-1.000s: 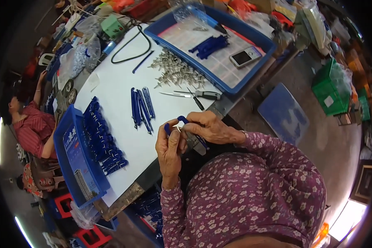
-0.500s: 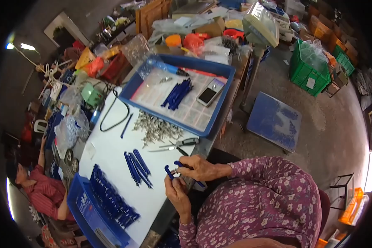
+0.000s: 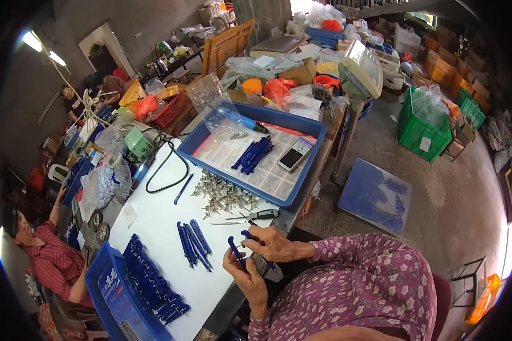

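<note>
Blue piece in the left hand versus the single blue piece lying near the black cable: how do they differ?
The held blue piece is gripped in the left hand; the loose blue piece lies on the white sheet.
In the picture, the held blue piece slants down to the right, the loose blue piece down to the left.
Both are slim and blue.

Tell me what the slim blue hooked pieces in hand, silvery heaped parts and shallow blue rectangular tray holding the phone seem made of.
Blue pieces: probably smooth plastic, evenly coloured.
Silvery parts: likely bare or plated metal, given their bright glints.
Tray: apparently smooth moulded plastic, with rounded corners.
</note>
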A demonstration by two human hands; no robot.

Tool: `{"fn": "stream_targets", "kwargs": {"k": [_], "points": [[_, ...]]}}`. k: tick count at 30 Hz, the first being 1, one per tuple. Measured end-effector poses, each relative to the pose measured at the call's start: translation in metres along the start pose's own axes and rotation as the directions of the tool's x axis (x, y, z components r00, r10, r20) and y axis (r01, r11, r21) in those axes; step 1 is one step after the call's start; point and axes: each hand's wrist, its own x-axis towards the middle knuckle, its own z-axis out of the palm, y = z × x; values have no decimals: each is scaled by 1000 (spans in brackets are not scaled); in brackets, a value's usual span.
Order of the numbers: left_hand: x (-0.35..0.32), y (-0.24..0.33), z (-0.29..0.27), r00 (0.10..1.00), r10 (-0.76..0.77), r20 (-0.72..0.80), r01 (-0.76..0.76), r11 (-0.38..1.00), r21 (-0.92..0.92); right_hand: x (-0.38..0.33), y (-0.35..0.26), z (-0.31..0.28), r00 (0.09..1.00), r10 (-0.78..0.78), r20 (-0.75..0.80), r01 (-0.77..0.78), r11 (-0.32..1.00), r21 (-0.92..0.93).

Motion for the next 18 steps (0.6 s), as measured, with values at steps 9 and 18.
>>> {"fn": "stream_targets", "kwargs": {"k": [9,18], "points": [[-18,-2,-8,987,105,121,-140,931,337,-3,-2,16,997,-76,-12,76,996,-42],[-12,9,-29,964,95,247,-217,820,529,-4,3,35,998,-51,43,51,999,12]]}}
